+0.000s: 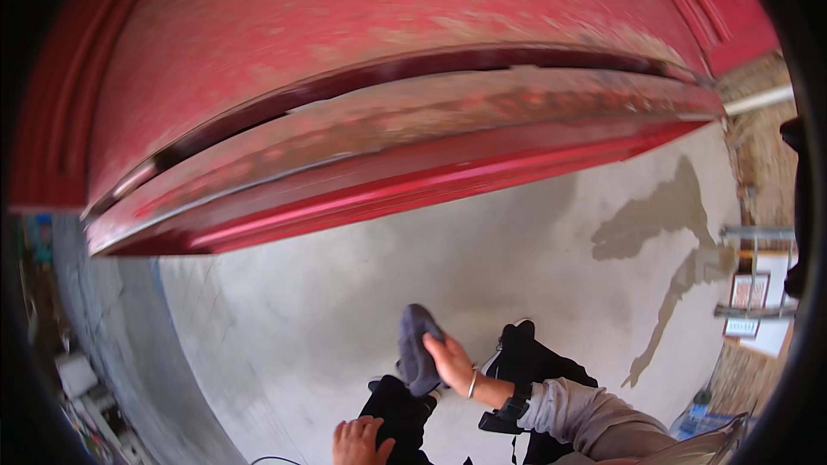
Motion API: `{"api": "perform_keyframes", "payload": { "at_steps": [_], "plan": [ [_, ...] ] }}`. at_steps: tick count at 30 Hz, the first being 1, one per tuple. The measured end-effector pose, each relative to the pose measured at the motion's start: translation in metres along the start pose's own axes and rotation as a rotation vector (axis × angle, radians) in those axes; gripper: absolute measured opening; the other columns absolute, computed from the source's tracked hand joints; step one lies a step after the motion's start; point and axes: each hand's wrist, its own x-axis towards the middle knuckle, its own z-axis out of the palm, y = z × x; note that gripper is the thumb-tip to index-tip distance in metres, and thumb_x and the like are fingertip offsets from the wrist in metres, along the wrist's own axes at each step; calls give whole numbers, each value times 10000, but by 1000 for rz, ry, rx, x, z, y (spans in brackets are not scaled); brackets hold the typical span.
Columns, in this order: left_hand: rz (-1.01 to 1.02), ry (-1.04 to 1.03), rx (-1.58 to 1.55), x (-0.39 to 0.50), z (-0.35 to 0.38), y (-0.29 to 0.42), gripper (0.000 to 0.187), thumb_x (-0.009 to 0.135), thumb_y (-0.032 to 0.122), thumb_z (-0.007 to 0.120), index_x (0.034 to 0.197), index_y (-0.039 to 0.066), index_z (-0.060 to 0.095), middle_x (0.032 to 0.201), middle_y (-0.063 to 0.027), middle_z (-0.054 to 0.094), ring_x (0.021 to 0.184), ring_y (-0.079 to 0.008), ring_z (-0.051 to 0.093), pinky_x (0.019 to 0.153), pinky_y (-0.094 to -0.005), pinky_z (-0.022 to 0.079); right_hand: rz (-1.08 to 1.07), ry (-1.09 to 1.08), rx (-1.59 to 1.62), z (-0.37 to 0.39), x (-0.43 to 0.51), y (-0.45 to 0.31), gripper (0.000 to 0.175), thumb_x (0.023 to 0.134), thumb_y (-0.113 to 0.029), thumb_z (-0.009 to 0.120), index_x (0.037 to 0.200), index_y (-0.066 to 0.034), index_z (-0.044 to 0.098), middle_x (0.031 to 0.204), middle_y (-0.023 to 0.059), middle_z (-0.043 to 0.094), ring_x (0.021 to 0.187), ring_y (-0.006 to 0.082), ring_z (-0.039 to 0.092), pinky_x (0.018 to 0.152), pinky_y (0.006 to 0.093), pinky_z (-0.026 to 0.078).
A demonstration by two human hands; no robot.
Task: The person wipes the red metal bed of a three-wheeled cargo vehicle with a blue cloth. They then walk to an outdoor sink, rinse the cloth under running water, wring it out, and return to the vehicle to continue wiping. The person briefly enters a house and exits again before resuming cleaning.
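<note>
A folded grey cloth (417, 349) is in my right hand (450, 363), pinched between thumb and fingers above the concrete floor. That wrist wears a metal bangle and a black band. My left hand (360, 440) is low in the view beside my dark trouser leg, palm down with fingers spread a little, holding nothing that shows. Beyond both hands a large red door or gate panel (413, 6) spans the upper view, with a worn, dirt-marked ledge (400, 116) along its edge. Neither hand touches it.
A wet patch (659, 213) darkens the concrete floor (310, 310) at the right. A metal rack (756, 312) and framed sheets bearing print stand by the right wall. Past a grey concrete strip (142, 336) at the left lie a white box (76, 374) and assorted clutter.
</note>
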Motion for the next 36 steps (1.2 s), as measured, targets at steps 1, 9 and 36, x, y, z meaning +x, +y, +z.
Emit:
{"api": "perform_keyframes", "payload": {
  "at_steps": [1, 9, 36],
  "plan": [
    [-9, 69, -20, -32, 6, 12, 394, 842, 255, 664, 1191, 83, 601, 1115, -121, 621, 1081, -321, 554, 965, -496, 410, -60, -17, 4, -10, 5, 5, 431, 1008, -329, 481, 1277, 1, 548, 1082, 99, 673, 981, 165, 619, 878, 308, 483],
    [-158, 304, -25, -129, 66, 17, 254, 797, 201, 604, 1028, 113, 664, 1130, -68, 647, 1111, -237, 584, 1022, -444, 403, 118, 536, -1060, -53, -84, 5, 520, 999, -315, 417, 1352, 67, 419, 1292, 294, 545, 1218, 415, 517, 1012, 434, 439],
    [-490, 624, -540, -377, -336, -122, 195, 908, 206, 564, 1062, 116, 644, 965, -109, 662, 916, -332, 635, 760, -442, 515, -117, -192, -2043, 305, -209, -311, 412, 829, -186, 675, 1190, -8, 584, 1085, 242, 663, 1043, 383, 635, 910, 418, 484]
  ]
}}
